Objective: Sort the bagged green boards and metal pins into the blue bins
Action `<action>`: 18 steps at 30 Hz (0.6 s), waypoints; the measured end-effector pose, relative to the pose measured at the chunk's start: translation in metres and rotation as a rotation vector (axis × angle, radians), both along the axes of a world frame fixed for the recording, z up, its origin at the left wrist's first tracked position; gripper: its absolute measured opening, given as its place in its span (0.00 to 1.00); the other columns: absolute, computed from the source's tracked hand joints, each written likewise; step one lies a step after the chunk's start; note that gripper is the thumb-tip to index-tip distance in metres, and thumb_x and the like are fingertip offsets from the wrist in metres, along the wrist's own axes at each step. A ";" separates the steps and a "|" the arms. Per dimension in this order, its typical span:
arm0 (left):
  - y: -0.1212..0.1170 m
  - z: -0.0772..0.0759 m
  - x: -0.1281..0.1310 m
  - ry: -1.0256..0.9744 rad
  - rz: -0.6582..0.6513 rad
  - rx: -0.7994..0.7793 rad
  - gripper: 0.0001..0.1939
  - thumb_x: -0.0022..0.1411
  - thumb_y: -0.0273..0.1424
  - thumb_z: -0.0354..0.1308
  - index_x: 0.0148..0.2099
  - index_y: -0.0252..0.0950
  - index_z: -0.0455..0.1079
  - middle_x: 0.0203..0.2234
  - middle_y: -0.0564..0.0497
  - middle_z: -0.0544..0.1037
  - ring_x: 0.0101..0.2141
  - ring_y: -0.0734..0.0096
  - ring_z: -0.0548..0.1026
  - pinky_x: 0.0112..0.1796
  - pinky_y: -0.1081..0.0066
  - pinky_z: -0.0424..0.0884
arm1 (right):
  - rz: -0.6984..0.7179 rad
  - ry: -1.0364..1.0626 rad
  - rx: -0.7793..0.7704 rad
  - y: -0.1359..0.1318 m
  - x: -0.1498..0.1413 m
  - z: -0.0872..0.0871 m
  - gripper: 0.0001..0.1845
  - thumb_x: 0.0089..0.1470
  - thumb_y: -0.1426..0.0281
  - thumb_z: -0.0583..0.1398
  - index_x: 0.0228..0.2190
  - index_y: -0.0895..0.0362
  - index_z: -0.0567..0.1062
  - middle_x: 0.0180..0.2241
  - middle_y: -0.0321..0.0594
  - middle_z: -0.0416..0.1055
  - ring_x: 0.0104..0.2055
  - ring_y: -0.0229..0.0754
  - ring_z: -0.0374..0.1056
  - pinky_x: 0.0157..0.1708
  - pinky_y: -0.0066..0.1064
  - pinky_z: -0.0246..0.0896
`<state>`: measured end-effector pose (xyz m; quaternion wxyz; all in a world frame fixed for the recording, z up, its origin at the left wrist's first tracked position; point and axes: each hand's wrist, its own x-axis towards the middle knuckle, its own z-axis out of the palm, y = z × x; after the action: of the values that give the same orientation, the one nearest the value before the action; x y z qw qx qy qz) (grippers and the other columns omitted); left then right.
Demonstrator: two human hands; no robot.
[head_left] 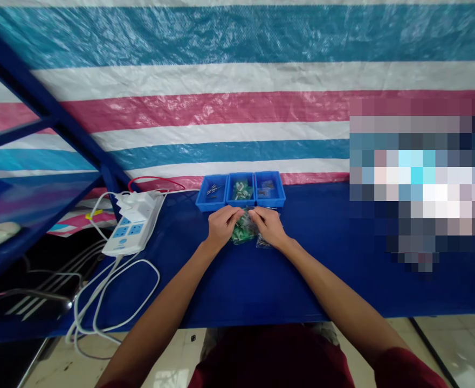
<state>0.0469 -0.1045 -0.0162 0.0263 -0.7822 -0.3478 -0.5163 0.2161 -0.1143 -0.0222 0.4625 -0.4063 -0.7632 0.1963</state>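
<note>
My left hand [222, 225] and my right hand [271, 226] are close together over the blue table, thumbs and fingers closed on the top of a small clear plastic bag [243, 230]. Green shows through the bag's film; its exact contents are too small to make out. Partly under my right hand lies another clear bag [262, 242] with small parts in it. Just beyond my hands stand three blue bins in a row. Small metal pieces lie in the left bin [211, 206], a greenish bag with pale parts in the middle bin [241, 202], and small bagged pieces in the right bin [270, 202].
On the left of the table [302, 291] lies a white power strip [130, 231] with plugs, its white cables [100, 307] looping over the front edge. A blue frame post [75, 140] slants at the left. Striped sheeting [221, 81] hangs behind. The right side is pixelated.
</note>
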 end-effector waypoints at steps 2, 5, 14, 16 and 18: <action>-0.001 0.001 0.000 -0.019 -0.035 0.004 0.09 0.64 0.31 0.56 0.33 0.34 0.74 0.21 0.52 0.75 0.22 0.77 0.71 0.27 0.76 0.67 | 0.004 0.003 -0.001 0.000 0.000 -0.001 0.21 0.64 0.61 0.47 0.21 0.55 0.60 0.20 0.33 0.59 0.24 0.35 0.57 0.30 0.27 0.50; -0.003 0.004 0.001 -0.041 -0.067 -0.003 0.07 0.64 0.31 0.57 0.35 0.35 0.74 0.26 0.50 0.78 0.26 0.75 0.74 0.30 0.75 0.69 | 0.008 0.004 -0.002 0.001 -0.001 -0.002 0.22 0.64 0.60 0.47 0.20 0.55 0.60 0.20 0.33 0.60 0.24 0.35 0.57 0.30 0.27 0.51; -0.001 0.006 0.002 -0.085 -0.009 -0.091 0.08 0.66 0.32 0.53 0.35 0.34 0.69 0.32 0.48 0.77 0.34 0.71 0.75 0.37 0.69 0.72 | -0.108 0.043 -0.066 0.002 0.002 0.000 0.27 0.64 0.55 0.44 0.20 0.56 0.66 0.19 0.35 0.63 0.23 0.36 0.61 0.28 0.28 0.52; -0.001 0.006 0.002 -0.109 -0.031 -0.142 0.08 0.67 0.32 0.51 0.35 0.35 0.66 0.36 0.46 0.78 0.37 0.70 0.76 0.39 0.69 0.73 | -0.129 0.062 -0.063 0.001 0.002 0.001 0.27 0.63 0.55 0.45 0.21 0.56 0.67 0.19 0.35 0.64 0.23 0.36 0.61 0.27 0.28 0.52; -0.002 0.004 0.003 -0.143 -0.076 -0.221 0.08 0.68 0.32 0.49 0.36 0.35 0.63 0.39 0.45 0.78 0.38 0.71 0.78 0.38 0.70 0.74 | -0.137 0.066 -0.057 0.001 0.002 0.000 0.27 0.63 0.55 0.45 0.21 0.56 0.68 0.19 0.35 0.64 0.23 0.36 0.61 0.27 0.28 0.52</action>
<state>0.0497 -0.1061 -0.0120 -0.1044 -0.7541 -0.3735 -0.5300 0.2185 -0.1128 -0.0218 0.4880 -0.4640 -0.7119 0.1992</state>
